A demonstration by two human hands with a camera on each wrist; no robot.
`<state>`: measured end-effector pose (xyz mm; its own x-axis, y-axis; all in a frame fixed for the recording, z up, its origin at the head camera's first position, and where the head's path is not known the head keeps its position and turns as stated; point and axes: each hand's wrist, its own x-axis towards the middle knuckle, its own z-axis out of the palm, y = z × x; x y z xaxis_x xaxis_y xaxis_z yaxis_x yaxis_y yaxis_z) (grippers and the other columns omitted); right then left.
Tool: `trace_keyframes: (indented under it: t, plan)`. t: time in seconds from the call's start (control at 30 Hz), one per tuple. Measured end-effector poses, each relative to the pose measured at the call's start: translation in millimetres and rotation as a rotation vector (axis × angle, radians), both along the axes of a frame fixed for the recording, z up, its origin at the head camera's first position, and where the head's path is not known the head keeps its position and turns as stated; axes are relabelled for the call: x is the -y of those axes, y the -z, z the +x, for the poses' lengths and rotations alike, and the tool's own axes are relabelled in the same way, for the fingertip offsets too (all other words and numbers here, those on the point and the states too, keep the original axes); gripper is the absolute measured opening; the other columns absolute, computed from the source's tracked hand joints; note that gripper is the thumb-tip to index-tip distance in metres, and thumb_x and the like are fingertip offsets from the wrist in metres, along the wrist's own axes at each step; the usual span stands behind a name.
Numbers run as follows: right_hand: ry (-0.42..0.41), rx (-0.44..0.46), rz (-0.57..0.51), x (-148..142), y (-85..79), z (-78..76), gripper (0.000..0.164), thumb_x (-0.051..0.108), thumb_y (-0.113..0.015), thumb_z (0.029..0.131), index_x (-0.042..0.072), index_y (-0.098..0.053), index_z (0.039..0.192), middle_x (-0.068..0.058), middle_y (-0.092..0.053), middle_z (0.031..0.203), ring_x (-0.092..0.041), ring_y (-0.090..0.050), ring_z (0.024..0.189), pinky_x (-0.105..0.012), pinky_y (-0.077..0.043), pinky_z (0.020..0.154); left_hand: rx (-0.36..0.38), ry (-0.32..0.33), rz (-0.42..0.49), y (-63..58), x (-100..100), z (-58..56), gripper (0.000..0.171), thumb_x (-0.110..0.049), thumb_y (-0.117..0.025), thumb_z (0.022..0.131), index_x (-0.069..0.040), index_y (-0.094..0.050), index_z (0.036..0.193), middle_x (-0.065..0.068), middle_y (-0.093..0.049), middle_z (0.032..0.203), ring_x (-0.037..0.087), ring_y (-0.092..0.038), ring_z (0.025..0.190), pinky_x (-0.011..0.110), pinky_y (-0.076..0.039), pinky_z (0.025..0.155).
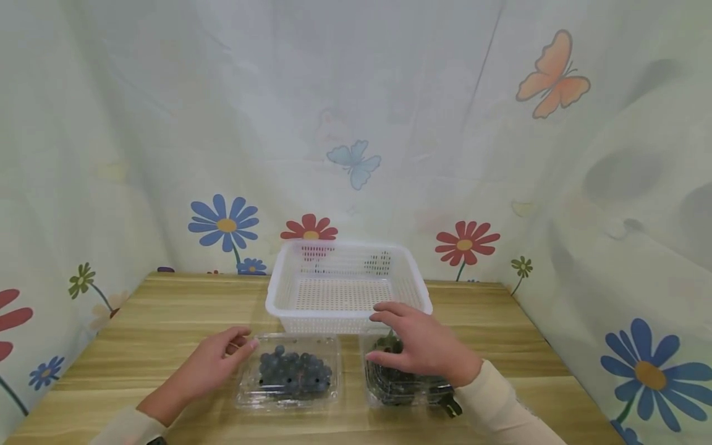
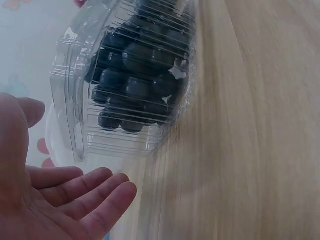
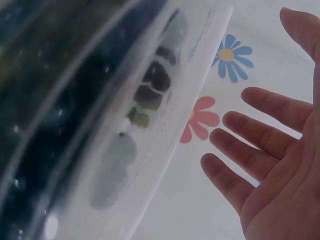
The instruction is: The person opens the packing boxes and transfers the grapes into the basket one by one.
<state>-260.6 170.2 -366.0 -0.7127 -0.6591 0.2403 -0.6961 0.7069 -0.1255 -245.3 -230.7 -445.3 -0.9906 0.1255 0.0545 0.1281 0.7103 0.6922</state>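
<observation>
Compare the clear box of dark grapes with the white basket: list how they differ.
The grape box is see-through plastic, while the white basket is whitish and pierced with many small holes. The grape box holds dark grapes; no fruit shows in the white basket. The white basket looks larger and stands farther from the person than the grape box. Both rest on the wooden table.

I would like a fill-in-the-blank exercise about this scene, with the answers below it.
Seen from the person, the basket stands ____ the two clear boxes.
The basket's colour is ____.
The right hand is over the box on the ____.
The higher printed butterfly is ____ in colour.

Missing words: behind; white; right; orange.
</observation>
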Motion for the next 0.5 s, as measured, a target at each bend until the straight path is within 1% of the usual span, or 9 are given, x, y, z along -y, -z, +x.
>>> trace_keyframes:
  t: [0.13, 0.23, 0.3, 0.37, 0.43, 0.5]
  plan:
    - [-0.019, 0.031, -0.005, 7, 1.0, 2.6, 0.069, 0.069, -0.062, 0.09, 0.019, -0.062, 0.138, -0.001, -0.056, 0.15, -0.019, -0.053, 0.139, -0.041, -0.053, 0.106, 0.048, -0.024, 0.047, -2.6, -1, 1.9, 0.062, -0.047, -0.056, 0.103, 0.004, -0.055, 0.14, 0.008, -0.071, 0.115, 0.016, -0.067, 0.097, 0.03, -0.056, 0.075]
    - [-0.036, 0.048, -0.005, 13, 2.1, 5.2, 0.066, 0.068, -0.06, 0.092, 0.02, -0.062, 0.138, 0.001, -0.055, 0.15, -0.017, -0.053, 0.139, -0.04, -0.053, 0.106, 0.096, -0.03, 0.123, -1.9, 0, 2.5, 0.06, -0.046, -0.056, 0.104, 0.004, -0.055, 0.138, 0.008, -0.071, 0.105, 0.016, -0.065, 0.089, 0.031, -0.057, 0.072]
    - [-0.05, 0.061, -0.006, 17, 2.5, 7.4, 0.064, 0.066, -0.06, 0.093, 0.02, -0.062, 0.137, 0.001, -0.055, 0.15, -0.017, -0.055, 0.137, -0.04, -0.054, 0.105, 0.135, -0.033, 0.191, -0.1, 0, 2.2, 0.058, -0.045, -0.056, 0.104, 0.003, -0.056, 0.137, 0.007, -0.07, 0.097, 0.016, -0.064, 0.083, 0.031, -0.057, 0.068]
    - [-0.062, 0.076, -0.008, 21, 3.1, 9.4, 0.064, 0.065, -0.06, 0.094, 0.019, -0.062, 0.137, 0.002, -0.055, 0.149, -0.017, -0.056, 0.135, -0.04, -0.054, 0.104, 0.168, -0.024, 0.263, 2.0, 1, 2.0, 0.056, -0.042, -0.056, 0.104, 0.004, -0.056, 0.136, 0.007, -0.067, 0.089, 0.017, -0.063, 0.078, 0.032, -0.058, 0.066]
    - [-0.071, 0.086, -0.006, 25, 4.1, 10.8, 0.063, 0.065, -0.06, 0.094, 0.018, -0.062, 0.137, 0.002, -0.056, 0.148, -0.016, -0.057, 0.134, -0.04, -0.054, 0.104, 0.192, -0.012, 0.312, 4.6, 2, 1.6, 0.055, -0.04, -0.055, 0.105, 0.006, -0.056, 0.135, 0.007, -0.065, 0.086, 0.018, -0.062, 0.076, 0.033, -0.058, 0.064]
    - [-0.086, 0.098, -0.016, 29, 5.2, 12.0, 0.062, 0.063, -0.061, 0.094, 0.018, -0.062, 0.137, 0.002, -0.057, 0.148, -0.016, -0.057, 0.133, -0.04, -0.054, 0.106, 0.219, -0.018, 0.348, 6.6, 3, 1.6, 0.056, -0.04, -0.055, 0.105, 0.007, -0.056, 0.136, 0.007, -0.064, 0.086, 0.018, -0.062, 0.075, 0.033, -0.059, 0.063]
